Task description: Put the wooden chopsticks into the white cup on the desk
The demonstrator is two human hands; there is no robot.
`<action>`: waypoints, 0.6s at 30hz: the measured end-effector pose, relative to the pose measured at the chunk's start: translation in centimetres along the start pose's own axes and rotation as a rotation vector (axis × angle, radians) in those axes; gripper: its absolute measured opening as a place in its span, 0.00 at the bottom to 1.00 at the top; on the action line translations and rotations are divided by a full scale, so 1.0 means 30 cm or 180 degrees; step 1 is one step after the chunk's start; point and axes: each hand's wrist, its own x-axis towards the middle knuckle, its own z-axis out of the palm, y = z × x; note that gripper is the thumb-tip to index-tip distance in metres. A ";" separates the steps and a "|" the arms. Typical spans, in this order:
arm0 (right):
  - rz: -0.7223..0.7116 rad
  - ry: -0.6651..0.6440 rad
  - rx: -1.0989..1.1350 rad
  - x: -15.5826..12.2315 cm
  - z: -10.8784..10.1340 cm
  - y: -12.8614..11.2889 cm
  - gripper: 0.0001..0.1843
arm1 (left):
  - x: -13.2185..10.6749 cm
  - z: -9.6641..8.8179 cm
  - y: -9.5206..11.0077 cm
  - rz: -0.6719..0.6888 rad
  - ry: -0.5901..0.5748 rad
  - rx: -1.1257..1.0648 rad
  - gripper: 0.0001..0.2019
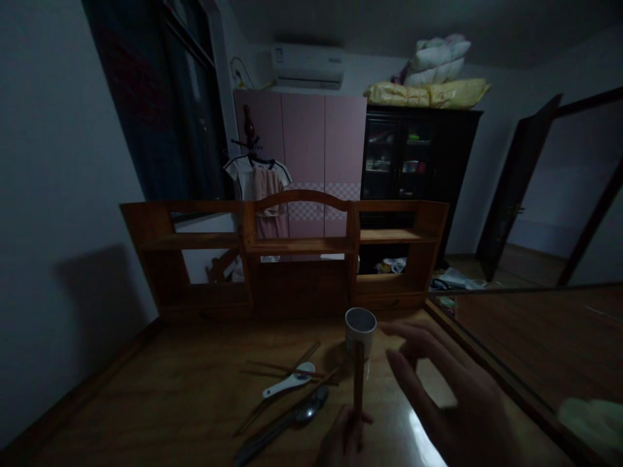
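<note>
At the bottom middle, my left hand [343,436] is closed round wooden chopsticks [359,379] held upright; I cannot tell how many. Their upper end overlaps the front of a pale cup [361,320] standing on the desk. My right hand [452,389] hovers just right of the cup, its thumb and fingers apart and nothing between them. To the left lies a loose pile: a white soup spoon [287,381], metal spoons [309,410] and several loose chopsticks [263,370] crossing one another.
A wooden shelf unit [302,245] rises along the back edge of the desk [160,389]. The desk's raised edge [487,363] runs along the right. Farther back are a pink wardrobe [304,136], a dark cabinet [452,155] and an open door [518,188]. The room is dim.
</note>
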 end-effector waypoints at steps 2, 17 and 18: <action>0.0263 -0.0364 0.0049 0.022 0.059 0.051 0.15 | -0.002 -0.002 0.000 -0.0079 -0.0080 -0.0035 0.23; 0.0546 -0.1493 0.1473 0.012 0.142 0.167 0.10 | -0.006 -0.007 0.007 -0.0041 -0.0063 -0.0088 0.24; 0.0542 -0.1461 0.1448 0.014 0.148 0.169 0.10 | -0.006 -0.007 0.002 0.0014 -0.0063 -0.0075 0.24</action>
